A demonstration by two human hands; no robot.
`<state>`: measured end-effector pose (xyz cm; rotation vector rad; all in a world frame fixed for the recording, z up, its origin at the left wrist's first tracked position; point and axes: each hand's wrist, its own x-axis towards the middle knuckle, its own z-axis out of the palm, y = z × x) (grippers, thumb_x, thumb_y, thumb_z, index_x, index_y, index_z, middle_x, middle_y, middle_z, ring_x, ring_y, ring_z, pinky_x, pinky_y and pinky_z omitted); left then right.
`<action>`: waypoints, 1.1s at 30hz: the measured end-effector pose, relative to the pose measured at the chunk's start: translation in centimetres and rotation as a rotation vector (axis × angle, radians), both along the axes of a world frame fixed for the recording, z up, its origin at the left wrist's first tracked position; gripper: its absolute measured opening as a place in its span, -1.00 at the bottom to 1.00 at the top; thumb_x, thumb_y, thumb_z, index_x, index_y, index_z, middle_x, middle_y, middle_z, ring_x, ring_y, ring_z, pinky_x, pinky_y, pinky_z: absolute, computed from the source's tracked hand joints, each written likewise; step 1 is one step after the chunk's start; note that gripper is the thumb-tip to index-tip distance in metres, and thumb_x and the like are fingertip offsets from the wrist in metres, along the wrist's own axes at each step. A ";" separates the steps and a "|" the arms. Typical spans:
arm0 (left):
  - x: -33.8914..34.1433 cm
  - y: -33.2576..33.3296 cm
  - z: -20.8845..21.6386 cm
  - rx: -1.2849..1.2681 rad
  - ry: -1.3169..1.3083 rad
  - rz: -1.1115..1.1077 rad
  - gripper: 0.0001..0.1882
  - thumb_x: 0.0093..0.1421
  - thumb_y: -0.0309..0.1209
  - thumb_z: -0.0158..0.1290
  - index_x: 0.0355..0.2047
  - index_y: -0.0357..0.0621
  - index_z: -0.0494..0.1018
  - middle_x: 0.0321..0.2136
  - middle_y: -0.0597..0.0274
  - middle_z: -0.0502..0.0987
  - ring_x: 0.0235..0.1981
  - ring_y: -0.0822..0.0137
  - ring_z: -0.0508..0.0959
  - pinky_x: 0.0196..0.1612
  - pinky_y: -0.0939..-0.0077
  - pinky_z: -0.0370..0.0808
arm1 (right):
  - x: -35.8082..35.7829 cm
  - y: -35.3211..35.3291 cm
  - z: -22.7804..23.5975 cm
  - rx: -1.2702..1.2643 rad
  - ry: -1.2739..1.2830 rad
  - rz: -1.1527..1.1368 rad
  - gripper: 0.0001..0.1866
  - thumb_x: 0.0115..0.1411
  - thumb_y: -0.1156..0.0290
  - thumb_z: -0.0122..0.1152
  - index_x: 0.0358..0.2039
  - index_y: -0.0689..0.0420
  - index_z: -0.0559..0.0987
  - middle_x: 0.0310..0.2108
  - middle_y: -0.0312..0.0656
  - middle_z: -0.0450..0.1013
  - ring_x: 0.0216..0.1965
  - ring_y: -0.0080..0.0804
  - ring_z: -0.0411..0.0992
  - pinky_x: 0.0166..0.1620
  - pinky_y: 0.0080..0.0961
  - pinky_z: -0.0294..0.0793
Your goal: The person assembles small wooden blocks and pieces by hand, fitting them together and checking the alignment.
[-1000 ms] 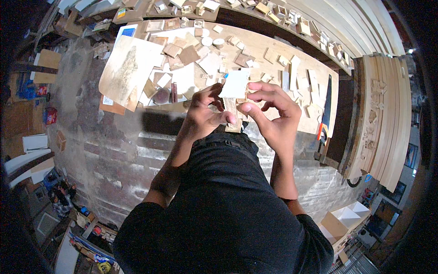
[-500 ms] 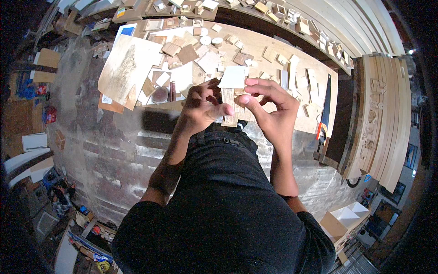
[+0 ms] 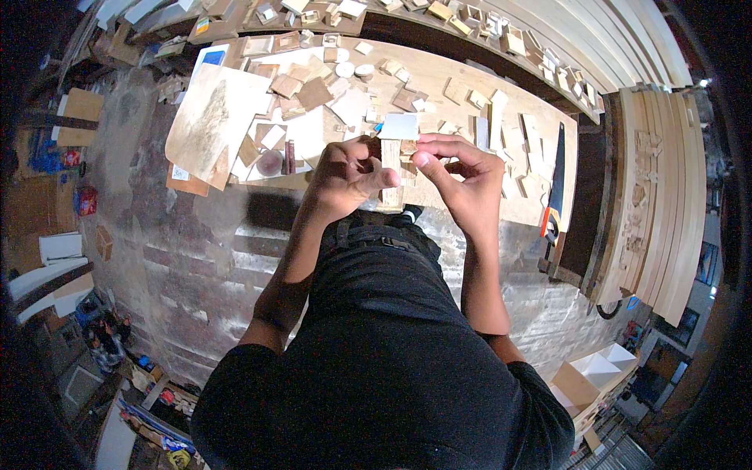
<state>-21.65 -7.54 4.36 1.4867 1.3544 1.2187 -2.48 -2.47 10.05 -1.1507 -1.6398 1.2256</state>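
Observation:
In front of my waist, over the near edge of the workbench, I hold up a small wooden model [image 3: 391, 176]: a pale, narrow wooden body with a white flat piece [image 3: 400, 125] across its top. My left hand [image 3: 345, 182] is closed around the body from the left, thumb along its front. My right hand [image 3: 464, 174] pinches a small wooden block [image 3: 408, 147] between thumb and fingertips, against the right side of the body just under the white piece. Whether the block is joined to the body, I cannot tell.
The workbench [image 3: 439, 200] carries several wood offcuts, white discs [image 3: 345, 70] and a large thin wooden sheet [image 3: 215, 117] at its left. A handsaw [image 3: 554, 184] lies along its right edge. Behind stands a shelf [image 3: 439, 31] of small wooden pieces; long boards [image 3: 658, 204] are stacked at right.
My right hand has shifted slightly left and turned a little, still pinching the small block. The model has tilted slightly, so more of the block shows. My left hand keeps its hold.

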 end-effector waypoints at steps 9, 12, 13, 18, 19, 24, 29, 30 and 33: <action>2.3 0.6 -6.5 0.101 0.061 -0.006 -0.56 0.01 -0.16 0.40 -0.23 -0.19 0.58 -0.57 0.32 0.49 -0.55 0.45 0.45 -0.41 0.54 0.39 | 2.8 -0.1 -0.3 -0.080 0.045 -0.054 -0.81 0.00 0.37 0.51 -0.35 0.13 0.73 -0.24 -0.20 0.64 -0.31 -0.62 0.54 -0.37 -0.66 0.39; 3.8 0.4 -2.8 -0.062 -0.239 -0.021 -0.49 -0.03 -0.28 0.44 -0.10 -0.19 0.54 -0.48 0.41 0.53 -0.48 0.50 0.48 -0.36 0.58 0.42 | 3.9 -0.3 -0.2 -0.031 0.052 -0.082 -0.81 -0.02 0.35 0.52 -0.39 0.13 0.73 -0.25 -0.18 0.64 -0.27 -0.57 0.55 -0.38 -0.65 0.39; 4.3 0.4 -2.2 -0.087 -0.263 -0.019 -0.48 -0.04 -0.31 0.44 -0.09 -0.22 0.53 -0.44 0.41 0.55 -0.45 0.52 0.49 -0.33 0.58 0.45 | 4.2 -0.3 0.0 0.002 0.029 -0.089 -0.81 -0.02 0.36 0.53 -0.40 0.13 0.73 -0.25 -0.18 0.64 -0.26 -0.55 0.56 -0.36 -0.63 0.40; 5.7 1.1 -2.1 -0.114 -0.438 -0.123 -0.41 -0.05 -0.34 0.44 -0.03 -0.26 0.47 -0.32 0.34 0.60 -0.31 0.52 0.56 -0.23 0.54 0.54 | 5.9 -0.7 2.1 0.157 -0.065 -0.137 -0.81 -0.07 0.38 0.55 -0.45 0.16 0.72 -0.26 -0.14 0.64 -0.20 -0.41 0.58 -0.23 -0.48 0.49; 5.7 1.5 -1.9 -0.137 -0.494 -0.203 -0.40 -0.05 -0.33 0.44 -0.02 -0.26 0.46 -0.31 0.30 0.61 -0.29 0.51 0.58 -0.21 0.53 0.55 | 6.3 -0.7 2.2 0.187 -0.071 -0.149 -0.81 -0.08 0.39 0.55 -0.45 0.16 0.72 -0.26 -0.13 0.64 -0.20 -0.40 0.59 -0.21 -0.46 0.50; 7.8 2.6 -1.0 -0.319 -0.335 -0.204 -0.04 -0.18 0.13 0.40 0.10 -0.26 0.39 -0.09 0.21 0.55 -0.09 0.35 0.57 -0.04 0.42 0.53 | 8.3 0.0 1.9 0.327 -0.052 -0.146 -0.80 -0.13 0.56 0.48 -0.43 0.21 0.67 -0.26 -0.10 0.63 -0.22 -0.26 0.61 -0.11 -0.43 0.56; 9.7 3.2 -1.6 -0.266 -0.595 -0.323 -0.01 -0.15 0.13 0.41 0.14 -0.24 0.31 -0.04 0.18 0.49 -0.04 0.30 0.53 -0.01 0.39 0.51 | 10.5 1.0 1.1 0.347 0.012 -0.158 -0.81 -0.14 0.57 0.49 -0.47 0.24 0.64 -0.26 -0.10 0.63 -0.23 -0.26 0.61 -0.15 -0.42 0.57; 10.9 3.7 -0.4 -0.216 -0.652 -0.310 -0.23 -0.07 0.03 0.41 -0.01 -0.24 0.42 -0.22 0.24 0.57 -0.18 0.37 0.58 -0.12 0.45 0.53 | 10.8 1.2 1.1 0.357 0.008 -0.160 -0.81 -0.14 0.56 0.49 -0.48 0.24 0.63 -0.26 -0.10 0.63 -0.24 -0.26 0.61 -0.15 -0.42 0.57; 11.6 4.2 -1.1 -0.148 -0.573 -0.290 -0.46 0.00 -0.03 0.40 -0.22 -0.23 0.56 -0.41 0.29 0.64 -0.32 0.43 0.63 -0.25 0.51 0.55 | 11.7 1.5 1.2 0.350 -0.010 -0.169 -0.80 -0.14 0.56 0.50 -0.50 0.25 0.61 -0.26 -0.10 0.63 -0.24 -0.26 0.61 -0.15 -0.42 0.57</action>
